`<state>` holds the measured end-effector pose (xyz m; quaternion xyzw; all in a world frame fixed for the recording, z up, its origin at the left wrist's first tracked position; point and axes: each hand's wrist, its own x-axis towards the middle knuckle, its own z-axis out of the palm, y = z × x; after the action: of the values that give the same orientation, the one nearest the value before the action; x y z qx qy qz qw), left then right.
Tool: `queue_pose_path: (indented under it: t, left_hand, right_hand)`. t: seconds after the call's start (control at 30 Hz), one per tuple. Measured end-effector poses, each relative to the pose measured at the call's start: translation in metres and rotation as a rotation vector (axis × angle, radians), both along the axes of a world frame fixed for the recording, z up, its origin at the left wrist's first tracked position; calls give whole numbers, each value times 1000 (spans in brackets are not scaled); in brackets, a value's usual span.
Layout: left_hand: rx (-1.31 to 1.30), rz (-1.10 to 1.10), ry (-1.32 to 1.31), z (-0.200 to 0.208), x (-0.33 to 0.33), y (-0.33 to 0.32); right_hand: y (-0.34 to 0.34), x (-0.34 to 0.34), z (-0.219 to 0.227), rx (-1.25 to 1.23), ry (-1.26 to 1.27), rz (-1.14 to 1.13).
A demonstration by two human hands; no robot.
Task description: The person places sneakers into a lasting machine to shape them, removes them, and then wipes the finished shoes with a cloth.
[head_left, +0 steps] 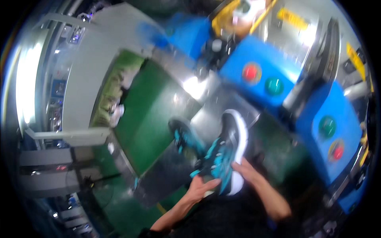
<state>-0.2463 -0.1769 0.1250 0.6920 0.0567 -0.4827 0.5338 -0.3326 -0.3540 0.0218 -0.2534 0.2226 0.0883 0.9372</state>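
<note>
Two yellow labels, one on the upper machine (293,19) and another near the right rim, carry dark print too blurred to read. One black-and-teal sneaker (225,160) is held in front of the person's body, low and right of centre. Its toe points away from the person and its long axis runs nearly straight ahead; it is rolled so that the white sole faces right. Beside it on the left, a second shoe (186,137) with teal laces slants forward and left. The right hand (248,172) presses fingers against the sole's edge near the heel; the left hand (198,189) has its thumb across the heel end, its other fingers hidden, so whether it also grips the second shoe I cannot tell. A metal plate (207,116) lies beyond the toe, blue housings (262,65) bound the right, and wider room opens leftward over a green surface (147,119).
</note>
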Motion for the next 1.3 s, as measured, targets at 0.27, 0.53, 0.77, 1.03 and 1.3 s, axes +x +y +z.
queue_pose_path:
  t: [0.27, 0.53, 0.77, 1.03, 1.3]
  left_hand:
    - [-480, -278, -1052, 45, 33, 38]
    - [-498, 509, -323, 19, 91, 161]
    - [-484, 385, -422, 26, 127, 205]
    - [-564, 40, -518, 30, 176, 170]
    - [-1208, -583, -87, 62, 128, 52]
  right_hand:
    - [64, 28, 53, 342, -7, 307]
    - [157, 97, 46, -1338, 354, 133]
    - [160, 166, -13, -1796, 407, 243]
    - [145, 107, 96, -974, 701, 71]
    - [241, -74, 223, -1024, 728, -794]
